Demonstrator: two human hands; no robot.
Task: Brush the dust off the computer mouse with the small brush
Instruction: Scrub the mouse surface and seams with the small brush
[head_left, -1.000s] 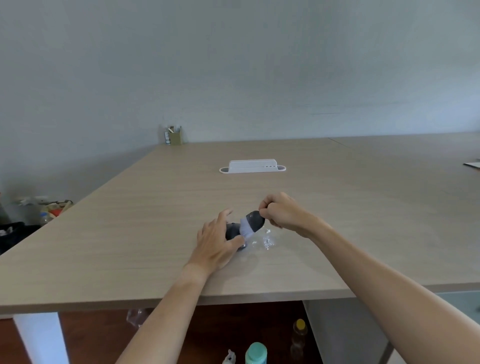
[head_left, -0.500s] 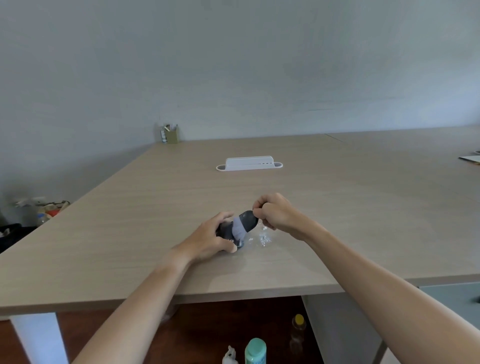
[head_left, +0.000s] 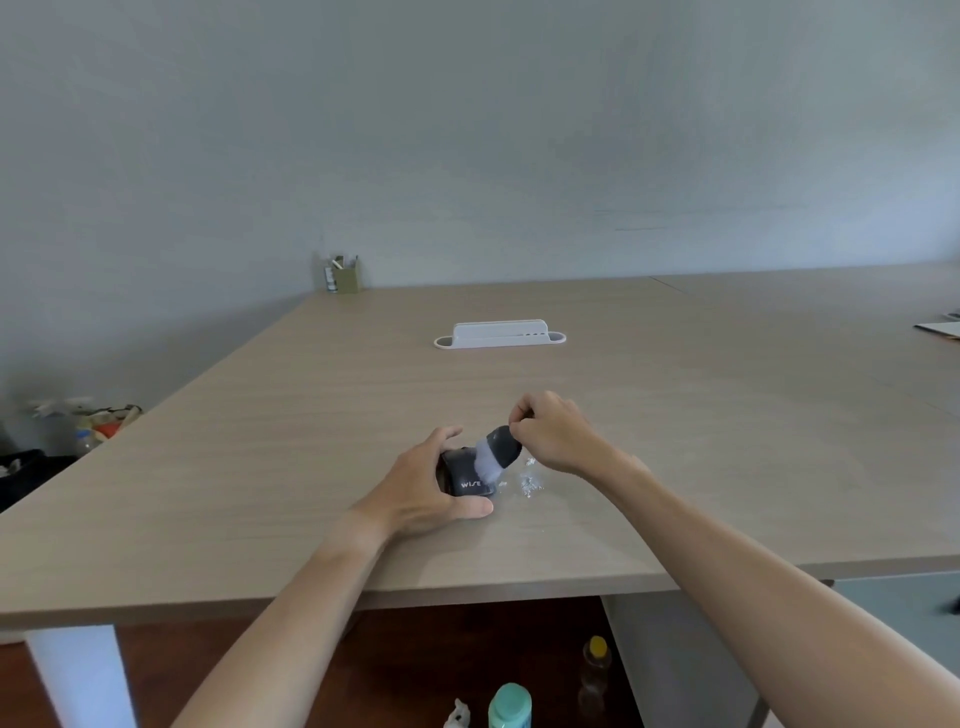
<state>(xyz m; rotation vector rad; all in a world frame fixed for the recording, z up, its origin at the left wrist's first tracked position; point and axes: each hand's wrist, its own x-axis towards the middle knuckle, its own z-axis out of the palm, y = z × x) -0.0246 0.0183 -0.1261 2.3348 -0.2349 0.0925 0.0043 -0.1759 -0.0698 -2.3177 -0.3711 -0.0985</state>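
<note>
- A person stands at the near edge of a wide, pale wooden table (head_left: 675, 426), both bare forearms reaching out over it.
- A dark computer mouse (head_left: 464, 475) lies on the tabletop, a little left of centre and close to the near edge, with white lettering on the side that faces us.
- The left hand (head_left: 423, 491) cups the mouse from the left, fingers curled around its far side and thumb lying along its near edge.
- The right hand (head_left: 558, 434) sits just right of the mouse, its fingertips pinched on the dark handle of a small brush (head_left: 493, 452).
- The brush tilts down to the left, and its pale bristles touch the top of the mouse.
- Small white specks (head_left: 527, 483) lie on the table just right of the mouse, under the right wrist.
- Farther back, near the table's middle, sits a long white tray (head_left: 500, 335).
- A small pen holder (head_left: 345, 275) stands at the far left corner, against the wall.
</note>
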